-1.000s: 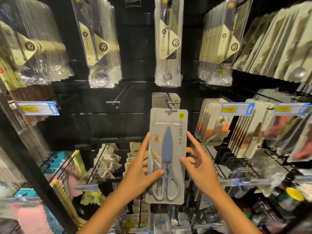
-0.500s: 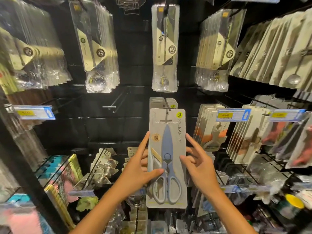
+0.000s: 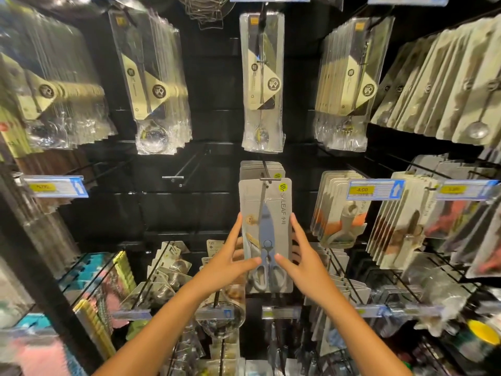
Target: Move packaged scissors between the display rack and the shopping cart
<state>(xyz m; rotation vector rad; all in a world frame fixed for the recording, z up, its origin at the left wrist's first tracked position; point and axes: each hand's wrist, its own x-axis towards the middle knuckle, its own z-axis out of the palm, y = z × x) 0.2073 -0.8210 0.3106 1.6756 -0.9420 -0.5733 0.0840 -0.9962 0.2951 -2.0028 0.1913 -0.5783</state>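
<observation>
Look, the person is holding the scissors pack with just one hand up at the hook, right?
Not quite. Both hands hold it: the left hand grips the left edge of the scissors pack and the right hand grips the right edge. The head view shows this. The pack is indeed up at the hook.
</observation>
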